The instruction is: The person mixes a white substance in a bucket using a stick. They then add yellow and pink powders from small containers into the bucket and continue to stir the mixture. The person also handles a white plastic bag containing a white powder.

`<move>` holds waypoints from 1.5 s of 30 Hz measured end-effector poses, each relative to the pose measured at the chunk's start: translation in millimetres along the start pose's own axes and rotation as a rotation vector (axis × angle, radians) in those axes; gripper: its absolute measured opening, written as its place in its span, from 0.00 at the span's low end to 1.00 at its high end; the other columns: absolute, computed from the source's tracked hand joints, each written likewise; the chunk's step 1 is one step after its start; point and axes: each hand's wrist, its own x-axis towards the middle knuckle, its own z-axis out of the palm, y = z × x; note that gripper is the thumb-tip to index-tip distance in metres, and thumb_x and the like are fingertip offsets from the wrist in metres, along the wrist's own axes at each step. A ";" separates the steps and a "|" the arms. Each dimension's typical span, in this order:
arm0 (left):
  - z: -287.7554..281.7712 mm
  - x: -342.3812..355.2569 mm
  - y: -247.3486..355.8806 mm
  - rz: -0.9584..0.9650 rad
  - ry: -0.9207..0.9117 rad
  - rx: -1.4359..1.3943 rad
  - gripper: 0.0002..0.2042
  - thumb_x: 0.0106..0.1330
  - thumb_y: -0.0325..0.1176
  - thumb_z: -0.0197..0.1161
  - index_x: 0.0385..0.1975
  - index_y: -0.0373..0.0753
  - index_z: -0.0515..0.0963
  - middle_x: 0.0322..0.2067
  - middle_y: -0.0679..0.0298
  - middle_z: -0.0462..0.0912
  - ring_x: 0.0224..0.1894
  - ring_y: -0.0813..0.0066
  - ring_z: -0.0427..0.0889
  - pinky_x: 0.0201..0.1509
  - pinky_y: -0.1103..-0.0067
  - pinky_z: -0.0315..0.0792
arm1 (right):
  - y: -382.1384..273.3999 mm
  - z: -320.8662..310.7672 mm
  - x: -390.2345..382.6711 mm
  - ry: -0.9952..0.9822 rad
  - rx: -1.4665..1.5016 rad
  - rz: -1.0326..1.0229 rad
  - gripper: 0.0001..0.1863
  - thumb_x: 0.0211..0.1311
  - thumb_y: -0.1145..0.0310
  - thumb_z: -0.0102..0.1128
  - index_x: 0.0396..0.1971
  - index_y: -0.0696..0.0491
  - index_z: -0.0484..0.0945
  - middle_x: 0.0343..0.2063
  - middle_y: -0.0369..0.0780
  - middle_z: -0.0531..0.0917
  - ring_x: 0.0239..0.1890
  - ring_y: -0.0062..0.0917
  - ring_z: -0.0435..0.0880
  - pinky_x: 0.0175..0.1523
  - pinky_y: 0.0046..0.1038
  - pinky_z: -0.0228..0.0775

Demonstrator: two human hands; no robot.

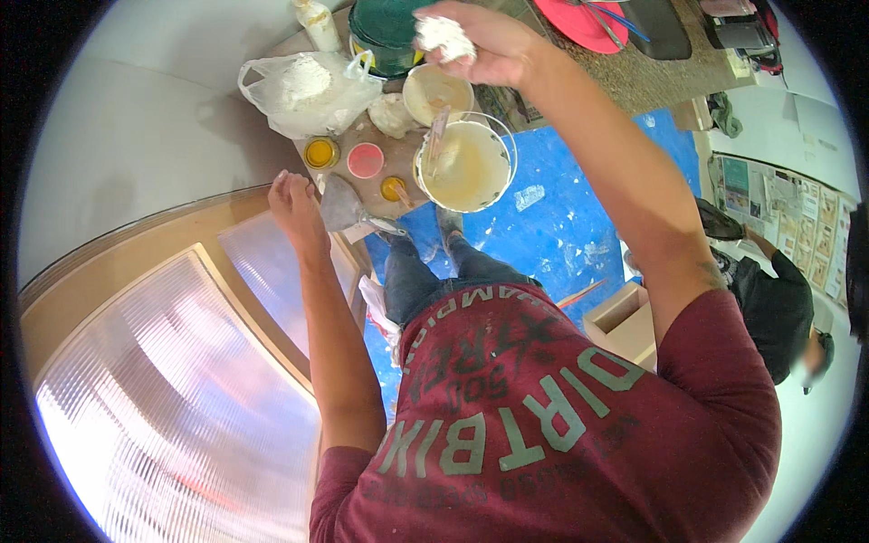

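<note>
My right hand (493, 45) is raised at the top, above the far part of the work surface, its fingers closed round a handful of white powder (445, 38). Behind it stands a dark green bucket (385, 36). To its left, a clear plastic bag (348, 104) holds more white powder (306, 80). At the left, my left hand (297, 213) hovers with loosely curled fingers and nothing visible in them. Beside that hand lies a wide putty knife (340, 204), apparently untouched. A white bucket (466, 167) of cream-coloured mix has a stirring stick (438, 136) leaning in it.
Jars of yellow (320, 152), pink (366, 160) and amber (393, 188) material stand near the putty knife. A smaller tub (437, 93) is behind the white bucket. Blue sheeting (579, 226) covers the floor. An open box (625, 321) and another person (769, 308) are at right.
</note>
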 end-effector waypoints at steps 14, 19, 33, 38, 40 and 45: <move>-22.5 -67.7 -39.7 -0.067 -0.109 0.234 0.16 0.74 0.29 0.57 0.57 0.30 0.74 0.49 0.58 0.82 0.47 0.72 0.82 0.54 0.74 0.80 | 201.1 -85.1 -44.1 0.579 -1.097 -0.061 0.28 0.61 0.60 0.65 0.56 0.63 0.80 0.46 0.55 0.86 0.46 0.42 0.88 0.49 0.39 0.80; -14.8 -85.3 -32.4 -0.120 -0.159 0.311 0.16 0.74 0.29 0.57 0.58 0.30 0.74 0.51 0.56 0.82 0.49 0.70 0.83 0.52 0.73 0.81 | 215.5 -92.4 -37.7 0.643 -1.296 -0.167 0.30 0.59 0.59 0.64 0.58 0.62 0.80 0.51 0.60 0.84 0.53 0.50 0.85 0.61 0.41 0.76; 19.8 -98.7 -23.1 -0.043 -0.378 0.565 0.17 0.74 0.37 0.62 0.56 0.33 0.80 0.45 0.53 0.88 0.46 0.67 0.87 0.49 0.73 0.79 | 210.1 -60.3 -33.7 0.588 -1.296 -0.231 0.31 0.59 0.46 0.68 0.53 0.56 0.83 0.45 0.54 0.87 0.47 0.48 0.87 0.53 0.43 0.79; 60.8 -105.4 -34.9 -0.128 -0.515 0.538 0.19 0.76 0.40 0.61 0.58 0.34 0.80 0.42 0.62 0.87 0.42 0.74 0.85 0.42 0.77 0.81 | 211.2 -72.0 -27.9 0.632 -1.299 -0.307 0.30 0.59 0.42 0.67 0.45 0.56 0.86 0.37 0.55 0.88 0.42 0.51 0.88 0.51 0.47 0.78; 67.0 -102.2 -39.8 -0.195 -0.521 0.467 0.20 0.76 0.41 0.61 0.59 0.32 0.79 0.43 0.60 0.87 0.42 0.74 0.85 0.42 0.77 0.81 | 212.2 -73.4 -35.5 0.608 -1.274 -0.449 0.28 0.60 0.43 0.67 0.42 0.56 0.87 0.36 0.54 0.88 0.41 0.50 0.88 0.50 0.48 0.78; 76.0 -118.2 -45.2 -0.298 -0.490 0.315 0.25 0.75 0.41 0.61 0.63 0.28 0.75 0.45 0.58 0.85 0.43 0.72 0.86 0.42 0.77 0.81 | 215.9 -54.9 -30.4 0.623 -1.375 -0.370 0.24 0.60 0.48 0.67 0.42 0.55 0.87 0.36 0.54 0.88 0.41 0.50 0.88 0.49 0.48 0.79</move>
